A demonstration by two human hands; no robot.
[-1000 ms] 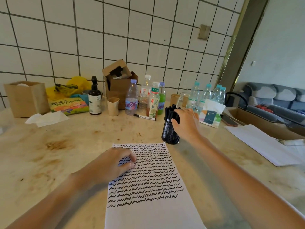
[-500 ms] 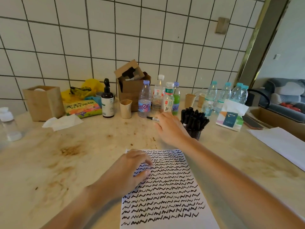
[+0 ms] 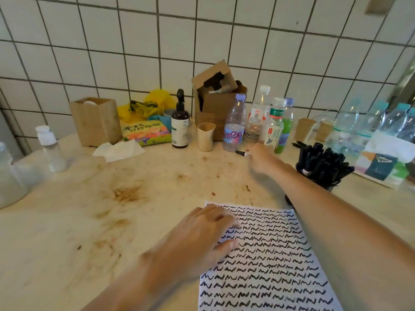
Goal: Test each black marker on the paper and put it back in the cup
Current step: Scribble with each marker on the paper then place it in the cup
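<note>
On the stained worktop (image 3: 67,221) the paper (image 3: 269,265) lies at about five o'clock, its upper part filled with rows of black squiggles. The left hand (image 3: 202,239) rests flat on the paper's top left corner, fingers straight and spread, pressing the sheet down. The right hand (image 3: 261,159) reaches out toward one o'clock and lies over a loose black marker (image 3: 241,153) that sits on the worktop just in front of the bottles; only the marker's left end shows, and the hand is blurred, so I cannot tell whether its grip pinches the marker or merely touches it. The cup (image 3: 323,167) stands at two o'clock, to the right of the right forearm, packed with black markers leaning outward. Behind the loose marker a clear water bottle (image 3: 234,126) stands beside a beige paper cup (image 3: 205,136), and a dark pump bottle (image 3: 180,126) stands at twelve o'clock. A crumpled tissue (image 3: 119,150) lies toward eleven o'clock.
</note>
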